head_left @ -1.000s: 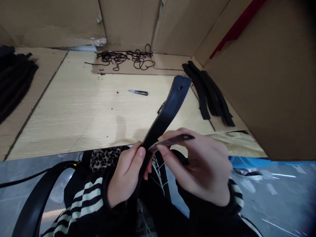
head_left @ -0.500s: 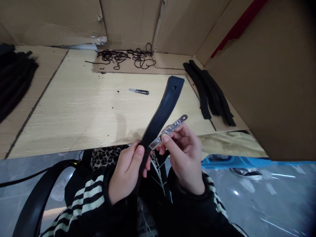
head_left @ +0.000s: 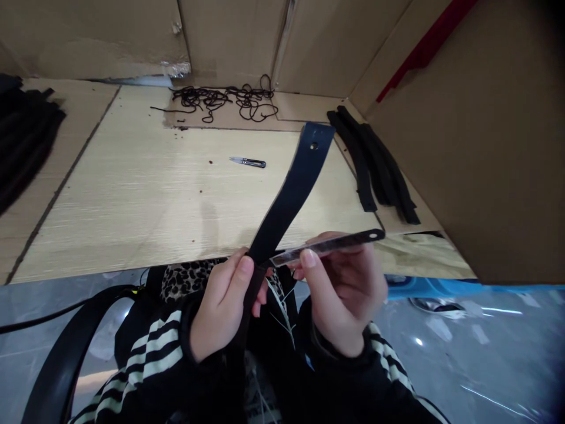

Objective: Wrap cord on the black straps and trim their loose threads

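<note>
My left hand (head_left: 225,300) is closed around a dark curved strip (head_left: 293,188), which rises away from me over the table edge. A round hole shows near its wide far end, and a black sleeve-like part covers it below my thumb. Between thumb and fingers, my right hand (head_left: 342,285) pinches a thin flat metal strip (head_left: 329,246) with a hole at its outer end. Its inner end reaches the dark strip just by my left thumb; whether it goes inside the black covering I cannot tell.
Thread snips (head_left: 248,162) lie on the wooden table (head_left: 145,188). Tangled dark cord (head_left: 220,101) is heaped along the cardboard back wall (head_left: 233,44). Several black curved strips lie in a right-hand stack (head_left: 375,165) and a larger left-hand pile (head_left: 29,135). A cardboard panel (head_left: 489,153) stands on the right.
My right hand has moved right and turned the metal strip to a flatter angle, its holed end now further right. The dark strip's far end has tipped slightly up and right.
</note>
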A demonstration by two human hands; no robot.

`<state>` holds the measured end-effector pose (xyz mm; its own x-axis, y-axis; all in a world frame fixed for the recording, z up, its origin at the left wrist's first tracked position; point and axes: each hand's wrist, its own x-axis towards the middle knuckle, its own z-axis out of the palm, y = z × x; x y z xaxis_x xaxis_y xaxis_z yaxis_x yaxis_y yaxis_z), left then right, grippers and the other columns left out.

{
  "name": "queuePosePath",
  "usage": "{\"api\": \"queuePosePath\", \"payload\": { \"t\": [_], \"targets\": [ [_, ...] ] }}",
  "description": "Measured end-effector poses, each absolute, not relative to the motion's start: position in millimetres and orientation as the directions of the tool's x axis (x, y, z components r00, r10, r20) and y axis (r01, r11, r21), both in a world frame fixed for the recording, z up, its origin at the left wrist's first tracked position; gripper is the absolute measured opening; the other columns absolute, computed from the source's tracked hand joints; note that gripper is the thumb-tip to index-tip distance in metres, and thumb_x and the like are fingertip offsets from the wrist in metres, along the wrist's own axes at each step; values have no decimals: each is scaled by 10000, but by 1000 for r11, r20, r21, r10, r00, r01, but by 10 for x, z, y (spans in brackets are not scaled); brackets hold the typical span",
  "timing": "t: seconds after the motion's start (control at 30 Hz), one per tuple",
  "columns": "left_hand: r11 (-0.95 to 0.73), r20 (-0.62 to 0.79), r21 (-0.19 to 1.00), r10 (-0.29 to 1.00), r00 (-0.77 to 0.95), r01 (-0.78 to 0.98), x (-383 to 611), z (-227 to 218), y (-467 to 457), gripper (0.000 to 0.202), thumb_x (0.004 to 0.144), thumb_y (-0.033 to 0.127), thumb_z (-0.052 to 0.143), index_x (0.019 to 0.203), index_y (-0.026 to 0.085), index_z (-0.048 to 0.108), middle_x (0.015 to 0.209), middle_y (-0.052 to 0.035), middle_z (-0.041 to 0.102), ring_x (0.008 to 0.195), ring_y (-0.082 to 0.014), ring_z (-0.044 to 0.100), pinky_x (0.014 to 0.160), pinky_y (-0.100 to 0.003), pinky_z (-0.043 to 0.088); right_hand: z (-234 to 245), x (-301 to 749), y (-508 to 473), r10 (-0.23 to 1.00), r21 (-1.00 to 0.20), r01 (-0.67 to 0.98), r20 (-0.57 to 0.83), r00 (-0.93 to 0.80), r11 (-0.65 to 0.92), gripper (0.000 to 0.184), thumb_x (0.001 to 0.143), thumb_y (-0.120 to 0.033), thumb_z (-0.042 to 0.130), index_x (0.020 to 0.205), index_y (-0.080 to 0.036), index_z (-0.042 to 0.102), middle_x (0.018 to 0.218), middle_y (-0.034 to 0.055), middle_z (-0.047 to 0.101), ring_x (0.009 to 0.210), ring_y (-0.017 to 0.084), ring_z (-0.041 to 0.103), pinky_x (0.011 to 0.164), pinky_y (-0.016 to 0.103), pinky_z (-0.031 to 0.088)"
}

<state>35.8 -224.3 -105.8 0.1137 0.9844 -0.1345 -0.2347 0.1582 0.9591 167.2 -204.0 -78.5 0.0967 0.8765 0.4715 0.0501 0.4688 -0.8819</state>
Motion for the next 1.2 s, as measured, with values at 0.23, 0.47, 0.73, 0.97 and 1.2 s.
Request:
{"api": "queuePosePath", "payload": {
  "t": [0.23, 0.47, 0.73, 0.97, 1.2],
  "targets": [
    [154, -124, 952, 984, 126, -264, 350, -1038, -2243, 406, 968, 468, 377, 813, 183, 621, 560, 41, 568, 439, -66, 499, 449, -190, 385, -538, 1831, -1862, 832, -821, 168, 509, -220, 546, 162, 844, -68, 595, 893, -221, 578, 706, -25, 600, 569, 111, 569, 491, 256, 458],
    [173, -137, 942, 981, 140, -287, 362, -1025, -2277, 398, 970, 458, 375, 836, 178, 624, 566, 32, 560, 443, -66, 493, 444, -186, 376, -645, 1798, -1882, 943, -953, 5, 301, -141, 304, 96, 878, -129, 610, 839, -207, 568, 666, -32, 592, 536, 81, 566, 435, 188, 448],
    [140, -111, 971, 982, 151, -195, 383, -1042, -2264, 382, 970, 454, 382, 795, 171, 570, 578, 29, 557, 452, -61, 494, 459, -182, 383, -826, 1696, -2003, 956, -956, -55, 290, -40, 288, 111, 886, -117, 596, 864, -218, 556, 688, -33, 619, 545, 76, 587, 464, 184, 470],
    [146, -111, 966, 979, 169, -212, 367, -1042, -2254, 411, 973, 472, 351, 827, 174, 594, 561, 35, 549, 434, -60, 485, 446, -184, 372, -623, 1837, -1873, 921, -913, 123, 381, -79, 389, 97, 877, -171, 619, 796, -216, 589, 679, -16, 590, 557, 103, 541, 465, 236, 423],
    [154, -116, 965, 976, 183, -211, 360, -1040, -2266, 413, 972, 473, 351, 831, 172, 596, 563, 35, 550, 441, -62, 491, 451, -190, 364, -576, 1916, -1793, 905, -891, 209, 355, -235, 404, 210, 843, -207, 659, 666, -197, 547, 587, -27, 514, 525, 109, 480, 454, 253, 364]
  ]
}}
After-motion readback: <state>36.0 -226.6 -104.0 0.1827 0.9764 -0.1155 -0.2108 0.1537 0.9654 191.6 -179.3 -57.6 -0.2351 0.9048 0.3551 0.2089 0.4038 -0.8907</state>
